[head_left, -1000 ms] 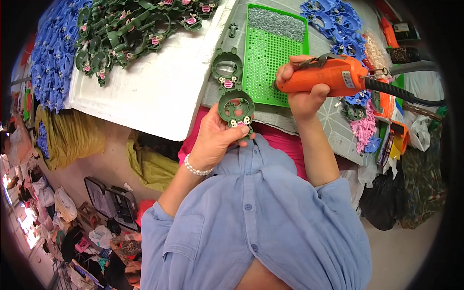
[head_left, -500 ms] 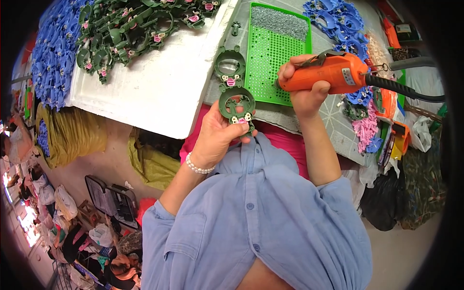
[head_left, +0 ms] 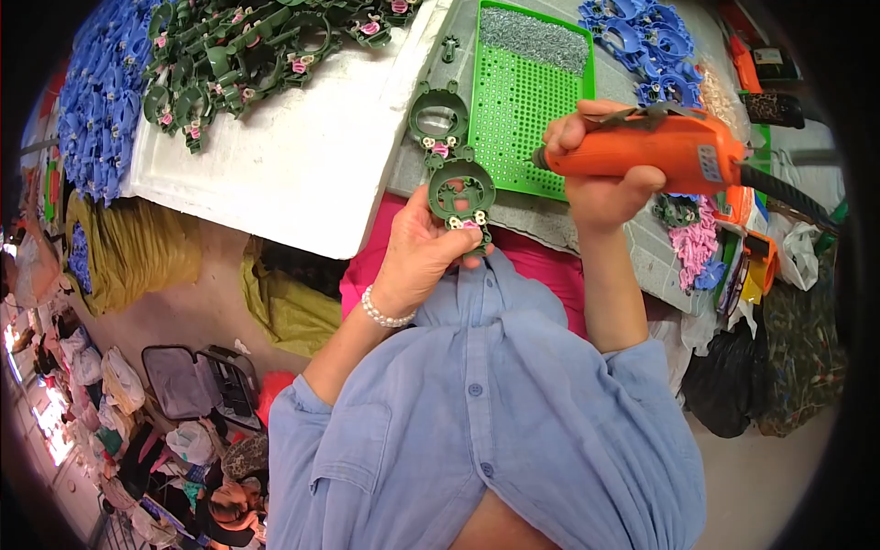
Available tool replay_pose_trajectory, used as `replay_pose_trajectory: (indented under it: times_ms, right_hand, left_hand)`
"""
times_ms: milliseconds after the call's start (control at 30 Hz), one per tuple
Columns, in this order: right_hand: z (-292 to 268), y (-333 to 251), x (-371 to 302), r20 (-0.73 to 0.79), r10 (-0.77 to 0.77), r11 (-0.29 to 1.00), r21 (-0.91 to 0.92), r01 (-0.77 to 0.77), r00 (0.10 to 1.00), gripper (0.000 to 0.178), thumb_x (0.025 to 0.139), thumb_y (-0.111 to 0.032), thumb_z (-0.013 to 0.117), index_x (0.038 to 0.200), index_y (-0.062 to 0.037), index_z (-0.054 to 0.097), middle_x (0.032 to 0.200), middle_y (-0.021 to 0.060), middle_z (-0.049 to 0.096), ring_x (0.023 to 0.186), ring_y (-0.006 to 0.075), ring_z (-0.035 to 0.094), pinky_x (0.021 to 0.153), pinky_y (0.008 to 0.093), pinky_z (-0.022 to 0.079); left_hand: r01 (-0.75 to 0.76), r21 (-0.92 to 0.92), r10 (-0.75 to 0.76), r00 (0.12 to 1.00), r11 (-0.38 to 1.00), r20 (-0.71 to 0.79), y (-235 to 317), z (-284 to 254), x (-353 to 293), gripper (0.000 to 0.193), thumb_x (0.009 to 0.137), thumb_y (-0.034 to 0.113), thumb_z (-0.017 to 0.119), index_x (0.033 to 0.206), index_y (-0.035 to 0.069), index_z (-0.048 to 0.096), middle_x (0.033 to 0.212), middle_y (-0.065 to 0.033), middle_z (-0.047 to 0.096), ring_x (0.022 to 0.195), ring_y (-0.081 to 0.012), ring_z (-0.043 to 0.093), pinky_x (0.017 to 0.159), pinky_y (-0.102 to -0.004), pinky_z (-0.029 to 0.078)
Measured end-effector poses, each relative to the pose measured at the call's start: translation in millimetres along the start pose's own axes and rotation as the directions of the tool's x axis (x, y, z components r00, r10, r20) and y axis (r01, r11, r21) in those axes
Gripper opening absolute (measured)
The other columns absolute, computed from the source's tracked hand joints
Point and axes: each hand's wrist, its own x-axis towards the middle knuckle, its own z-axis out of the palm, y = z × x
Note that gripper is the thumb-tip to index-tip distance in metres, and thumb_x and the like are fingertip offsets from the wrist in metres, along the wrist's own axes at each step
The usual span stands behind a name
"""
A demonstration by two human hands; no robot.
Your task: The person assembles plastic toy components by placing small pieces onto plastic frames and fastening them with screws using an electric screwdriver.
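My left hand [head_left: 414,246] pinches the lower end of a dark green round plastic part [head_left: 486,197] with pink and cream trim, thumb on top. Just beyond it lies a similar green part [head_left: 414,117]; I cannot tell if the two are joined. My right hand [head_left: 598,194] is wrapped round an orange electric screwdriver [head_left: 674,151], its tip pointing left over the green tray. That perforated green tray [head_left: 522,119] holds a heap of small silvery screws [head_left: 536,38] at its far end. The held part and the screwdriver tip are apart.
Many green parts [head_left: 243,64] are piled on a white foam board [head_left: 275,165] at left. Blue parts [head_left: 105,101] heap at far left, more blue parts [head_left: 642,46] behind the tray. Pink pieces [head_left: 694,234] lie at right; a black cable [head_left: 788,192] trails from the screwdriver.
My right hand has shifted a little to the right with the screwdriver. My left hand has moved slightly right, bringing the green part along.
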Motion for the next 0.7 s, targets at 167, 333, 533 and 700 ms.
replay_pose_trajectory:
  times_ms: [167,333,533,700]
  right_hand:
    - [7,-26,-1,0.167,-0.162,0.954,0.277,0.111,0.972,0.101,0.061,-0.082,0.052,0.113,0.0045,0.046,0.081,0.0096,0.056,0.071,0.0214,0.053,0.066,0.0340,0.046]
    - [24,-55,-9,0.321,-0.191,0.933,0.353,0.070,0.928,0.102,0.058,-0.084,0.052,0.116,-0.0004,0.048,0.082,0.0067,0.055,0.072,0.0203,0.052,0.070,0.0358,0.042]
    - [39,-50,-27,0.304,-0.065,0.955,0.294,-0.029,0.950,0.097,0.060,-0.083,0.052,0.113,-0.0017,0.048,0.082,0.0057,0.055,0.071,0.0195,0.053,0.069,0.0351,0.041]
    - [38,-38,-29,0.332,-0.050,0.933,0.351,-0.074,0.942,0.096,0.059,-0.077,0.060,0.113,0.0009,0.046,0.084,0.0086,0.055,0.077,0.0206,0.053,0.073,0.0350,0.043]
  left_hand:
    - [-0.043,0.027,0.044,0.998,0.999,-0.042,-3,5,0,0.035,0.080,-0.005,0.057,0.113,0.002,0.046,0.101,-0.0099,0.060,0.072,-0.0179,0.065,0.055,-0.0231,0.053]
    - [-0.089,0.000,0.089,0.994,0.996,-0.064,-1,7,-2,0.035,0.080,-0.005,0.058,0.113,0.002,0.046,0.096,-0.0081,0.061,0.072,-0.0169,0.064,0.055,-0.0230,0.053]
    - [-0.100,-0.023,0.099,0.993,0.995,-0.060,-3,7,-1,0.039,0.079,-0.003,0.059,0.114,0.003,0.044,0.092,-0.0060,0.059,0.072,-0.0139,0.063,0.056,-0.0232,0.053]
    - [-0.099,-0.047,0.095,0.993,0.994,-0.074,-4,7,-2,0.038,0.079,-0.003,0.059,0.113,0.003,0.044,0.090,-0.0059,0.059,0.072,-0.0133,0.063,0.055,-0.0229,0.053]
